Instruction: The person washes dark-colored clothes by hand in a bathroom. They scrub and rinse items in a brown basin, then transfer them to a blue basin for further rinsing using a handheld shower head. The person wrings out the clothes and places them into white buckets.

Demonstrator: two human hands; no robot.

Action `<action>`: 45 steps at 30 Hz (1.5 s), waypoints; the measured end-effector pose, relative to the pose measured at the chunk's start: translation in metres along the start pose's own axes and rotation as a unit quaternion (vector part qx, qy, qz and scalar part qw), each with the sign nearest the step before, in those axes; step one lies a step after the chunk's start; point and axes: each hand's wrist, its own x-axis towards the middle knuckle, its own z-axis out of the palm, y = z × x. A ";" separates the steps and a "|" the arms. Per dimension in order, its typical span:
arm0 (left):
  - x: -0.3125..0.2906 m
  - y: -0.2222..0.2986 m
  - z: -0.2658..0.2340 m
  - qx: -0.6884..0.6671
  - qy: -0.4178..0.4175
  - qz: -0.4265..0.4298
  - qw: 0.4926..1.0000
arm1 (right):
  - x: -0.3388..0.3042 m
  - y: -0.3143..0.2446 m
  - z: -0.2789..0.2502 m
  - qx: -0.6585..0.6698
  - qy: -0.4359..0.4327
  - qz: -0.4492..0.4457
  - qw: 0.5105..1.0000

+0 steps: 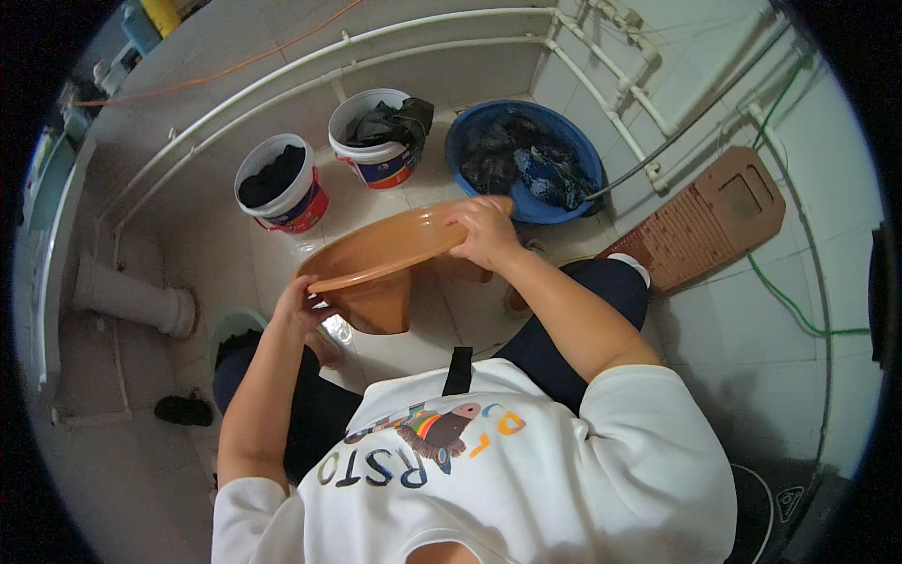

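A tilted, glossy orange-brown plastic basin (366, 305) is between the knees, its inner bottom hidden; floor contact is unclear. The left hand (303, 303) pinches its left rim, the right hand (489, 235) its right, some fingers obscured, forearms reaching forward. Pale shiny floor tiles (437, 329) surround it; white pipes (346, 39) line the wall.

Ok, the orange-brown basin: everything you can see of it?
The basin looks like glossy plastic, orange-brown, with a flared rim and walls narrowing downward. It is tilted, mouth tipped forward; whether it touches the tiled floor can't be told. The left hand grips its rim at left, the right hand at right.
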 end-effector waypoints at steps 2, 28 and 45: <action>-0.030 0.002 0.004 -0.050 -0.019 0.013 0.998 | 0.003 -0.008 -0.018 0.001 0.048 -0.008 0.999; -0.083 0.077 0.201 0.018 -0.214 0.376 0.902 | 0.018 0.085 -0.118 0.760 0.192 0.398 0.477; 0.128 -0.079 0.293 0.256 -0.266 0.069 0.927 | 0.027 0.092 -0.092 0.798 0.246 0.387 0.391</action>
